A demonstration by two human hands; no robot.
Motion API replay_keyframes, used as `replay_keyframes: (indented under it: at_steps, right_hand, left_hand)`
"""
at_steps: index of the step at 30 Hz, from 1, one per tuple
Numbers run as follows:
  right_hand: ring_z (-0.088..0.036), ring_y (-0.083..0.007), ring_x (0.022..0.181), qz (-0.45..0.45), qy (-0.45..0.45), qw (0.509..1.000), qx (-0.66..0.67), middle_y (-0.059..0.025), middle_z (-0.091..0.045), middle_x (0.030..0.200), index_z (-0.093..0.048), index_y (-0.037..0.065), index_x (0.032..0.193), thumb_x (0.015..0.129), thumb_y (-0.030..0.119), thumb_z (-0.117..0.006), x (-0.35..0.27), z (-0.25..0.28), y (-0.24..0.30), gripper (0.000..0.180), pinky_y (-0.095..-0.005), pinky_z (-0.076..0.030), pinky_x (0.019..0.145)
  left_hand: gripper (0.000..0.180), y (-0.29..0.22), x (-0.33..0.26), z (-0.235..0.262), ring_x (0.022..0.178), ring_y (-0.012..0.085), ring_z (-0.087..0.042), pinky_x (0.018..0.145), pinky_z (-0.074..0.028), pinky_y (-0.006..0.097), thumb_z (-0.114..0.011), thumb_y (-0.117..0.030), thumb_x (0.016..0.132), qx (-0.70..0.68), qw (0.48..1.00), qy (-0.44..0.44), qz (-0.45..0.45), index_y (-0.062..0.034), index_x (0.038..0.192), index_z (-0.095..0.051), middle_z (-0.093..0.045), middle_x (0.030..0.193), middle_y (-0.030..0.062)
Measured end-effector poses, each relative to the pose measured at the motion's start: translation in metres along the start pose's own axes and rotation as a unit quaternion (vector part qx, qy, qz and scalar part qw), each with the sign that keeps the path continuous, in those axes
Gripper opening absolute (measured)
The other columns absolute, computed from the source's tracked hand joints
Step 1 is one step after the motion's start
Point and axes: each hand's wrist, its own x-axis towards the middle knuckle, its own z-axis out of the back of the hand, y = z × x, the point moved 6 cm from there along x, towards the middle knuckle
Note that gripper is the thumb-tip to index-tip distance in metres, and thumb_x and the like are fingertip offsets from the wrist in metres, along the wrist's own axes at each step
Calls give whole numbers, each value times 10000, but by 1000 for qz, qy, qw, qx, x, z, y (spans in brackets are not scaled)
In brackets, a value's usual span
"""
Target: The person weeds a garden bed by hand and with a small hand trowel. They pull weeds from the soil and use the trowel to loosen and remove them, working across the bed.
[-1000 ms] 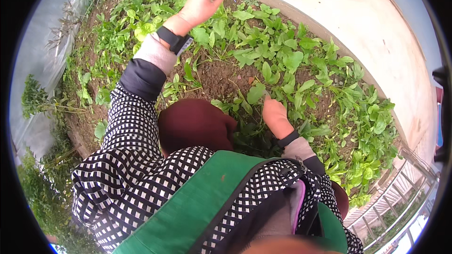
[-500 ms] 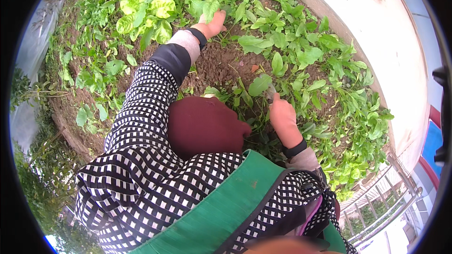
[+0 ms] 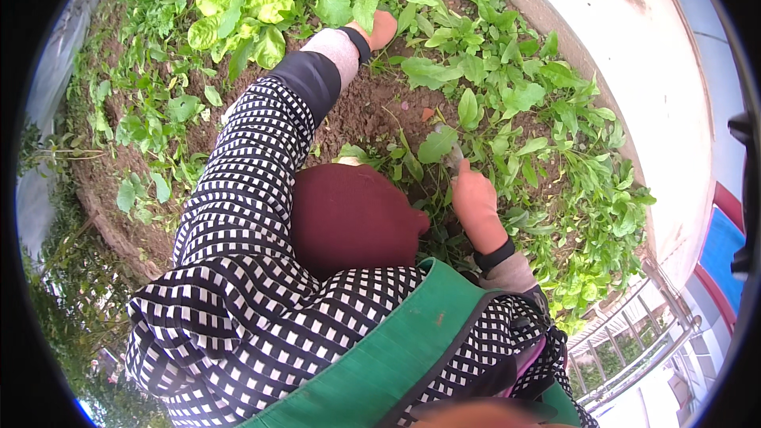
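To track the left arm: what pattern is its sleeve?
The sleeve is mostly black with white squares, best in head view.

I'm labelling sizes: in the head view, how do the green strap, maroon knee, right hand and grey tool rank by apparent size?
1. Green strap
2. Maroon knee
3. Right hand
4. Grey tool, partly hidden

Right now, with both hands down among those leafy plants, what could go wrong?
The right hand seems to grip a grey, blade-like tool; if sharp, a slip might nick the broad leaf beside it. The left hand is up against foliage with its fingertips hidden, so it could catch the wrong stem. The maroon-clad knee is close to low plants and might crush some.
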Motion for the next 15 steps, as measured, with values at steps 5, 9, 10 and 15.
replay_keyframes:
  at_steps: [5,9,10,15]
  right_hand:
    - [-598,-386,748,-18,-3,999,27,-209,-607,770,-432,10,976,783,171,-593,1,-4,-4,299,-459,-479,663]
    - [-615,-353,731,-11,-5,1000,3,-193,-618,757,-446,9,1020,798,111,-508,1,-7,-5,252,-427,-494,646]
    - [-624,-336,725,-6,-4,1000,-11,-186,-624,755,-454,7,1046,805,82,-465,1,-7,-5,252,-411,-502,639]
    - [-623,-337,724,-1,-3,1000,-4,-184,-623,751,-451,2,1046,806,85,-471,1,-5,-6,254,-411,-501,642]
  left_hand:
    - [122,22,9,4,644,351,-577,567,-469,406,-538,-108,661,-395,888,227,60,-2,688,-591,-582,680,179]
    - [197,59,2,28,733,330,-569,652,-451,390,-542,-199,793,-521,805,228,168,-8,807,-586,-590,789,181]
    - [209,68,0,29,708,329,-560,645,-447,379,-547,-206,803,-543,785,221,202,0,816,-583,-590,780,183]
    - [144,85,3,36,697,322,-555,644,-449,356,-550,-130,827,-608,705,-30,362,5,858,-587,-597,800,177]
